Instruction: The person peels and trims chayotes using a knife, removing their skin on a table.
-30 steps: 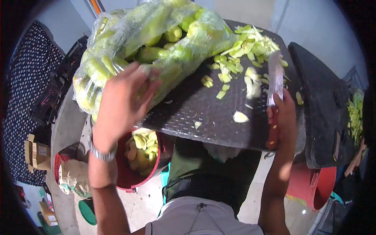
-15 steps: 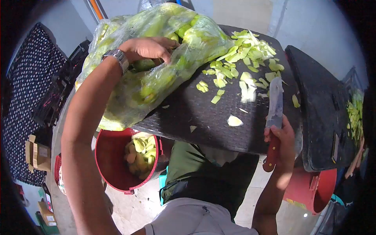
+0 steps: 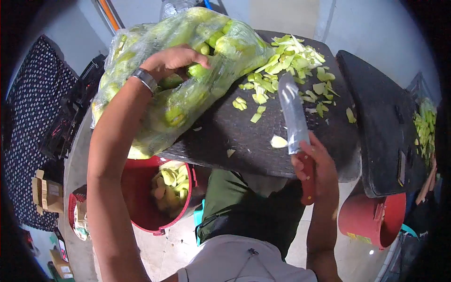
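A large clear plastic bag (image 3: 155, 113) full of green mangoes lies on the dark woven-pattern tabletop (image 3: 221, 145). My left hand (image 3: 181, 61), with a watch on its wrist, reaches into the bag's opening. Its fingers curl round a green mango (image 3: 199, 70); the fingertips are partly hidden. In my right hand (image 3: 317, 162) is a knife (image 3: 295, 117) with a wide blade and a brown riveted handle, its tip pointing up and away over the table. Green peelings (image 3: 296, 54) are heaped past the blade, and a pale slice (image 3: 278, 141) lies beside it.
Below the table at left, a red bucket (image 3: 141, 207) contains pale peeled pieces (image 3: 174, 181). Another red bucket (image 3: 361, 216) stands at lower right, under a dark panel (image 3: 380, 122). A cardboard box (image 3: 48, 192) is at far left.
The knife has swung left with my right hand, from beside the peelings to the middle of the table. Inside the bag opening, a mango now shows at my left fingers.
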The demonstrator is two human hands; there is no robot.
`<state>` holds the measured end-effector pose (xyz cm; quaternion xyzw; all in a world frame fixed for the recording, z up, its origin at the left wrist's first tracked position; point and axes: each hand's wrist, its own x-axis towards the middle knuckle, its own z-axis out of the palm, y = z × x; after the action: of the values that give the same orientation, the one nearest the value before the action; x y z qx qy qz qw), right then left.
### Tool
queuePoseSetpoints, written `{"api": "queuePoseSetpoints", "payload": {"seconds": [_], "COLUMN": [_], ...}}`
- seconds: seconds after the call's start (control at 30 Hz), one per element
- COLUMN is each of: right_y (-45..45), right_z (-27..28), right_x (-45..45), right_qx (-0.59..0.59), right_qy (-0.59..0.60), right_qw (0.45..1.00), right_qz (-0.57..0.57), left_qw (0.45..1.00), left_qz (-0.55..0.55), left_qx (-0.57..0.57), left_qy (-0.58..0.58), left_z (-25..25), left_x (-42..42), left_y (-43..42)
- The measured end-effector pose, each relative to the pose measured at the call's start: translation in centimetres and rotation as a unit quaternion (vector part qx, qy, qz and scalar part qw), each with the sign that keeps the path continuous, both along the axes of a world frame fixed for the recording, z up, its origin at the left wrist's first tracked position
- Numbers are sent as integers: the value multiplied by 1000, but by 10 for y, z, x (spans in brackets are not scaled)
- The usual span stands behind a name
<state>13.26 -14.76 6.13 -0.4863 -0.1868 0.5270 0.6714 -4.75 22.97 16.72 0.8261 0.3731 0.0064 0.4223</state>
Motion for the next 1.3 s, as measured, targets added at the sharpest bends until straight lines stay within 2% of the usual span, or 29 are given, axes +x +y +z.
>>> {"api": "queuePoseSetpoints", "payload": {"seconds": [0.07,0.1,0.13,0.2,0.23,0.3,0.33,0.4,0.43,0.47,0.5,0.53,0.6,0.67,0.7,0.77,0.8,0.87,0.9,1.0,1.13,1.23,1.3], "right_y": [-6,-6,-6,-15,-23,-46,-41,-28,-18,-7,-6,-6,-8,6,12,11,9,4,3,4,3,5,11], "right_z": [2,4,5,14,14,0,8,38,47,56,54,52,11,-18,-25,-25,-21,-3,2,0,-10,-11,-20], "right_x": [1,3,5,15,23,58,59,56,51,46,48,50,71,51,39,21,13,-7,-14,-23,-20,-18,-2], "right_qx": [16,34,53,51,45,94,111,138,140,138,106,72,-65,-137,-171,-91,-49,-27,-16,-17,-26,-37,-52], "right_qy": [-3,7,18,-30,-50,-92,-122,-178,-148,-118,-97,-79,-56,-229,-311,-495,-581,-635,-661,-664,-662,-650,-628], "right_qw": [1000,999,997,993,989,980,963,913,931,947,968,984,996,963,933,862,811,772,750,748,749,759,776], "right_qz": [-24,-42,-60,-105,-129,-151,-215,-339,-302,-265,-205,-143,32,-32,-62,-50,-47,-14,5,16,28,27,24], "left_qw": [998,998,997,990,973,911,864,814,778,718,708,752,833,885,915,949,952,953,916,931,920,900,924], "left_qz": [58,51,36,2,14,40,50,39,36,48,40,3,58,74,58,48,40,24,-19,-33,-47,6,43], "left_qx": [-4,27,2,-51,-90,-155,-175,-207,-270,-361,-356,-308,-242,-200,-115,8,39,102,236,238,234,266,181], "left_qy": [-5,-29,-67,-134,-212,-379,-470,-541,-567,-593,-608,-582,-494,-414,-382,-311,-300,-284,-324,-276,-311,-345,-335], "left_z": [9,14,21,35,46,52,49,40,30,10,-12,-32,-72,-107,-122,-122,-125,-139,-146,-163,-165,-167,-149], "left_x": [-2,-7,-13,-34,-45,-61,-65,-64,-63,-61,-53,-43,-28,-12,-7,1,3,9,10,15,14,15,11], "left_y": [-14,-20,-16,-5,-8,-39,-62,-112,-130,-146,-170,-181,-205,-217,-216,-223,-223,-217,-217,-208,-215,-220,-223]}}
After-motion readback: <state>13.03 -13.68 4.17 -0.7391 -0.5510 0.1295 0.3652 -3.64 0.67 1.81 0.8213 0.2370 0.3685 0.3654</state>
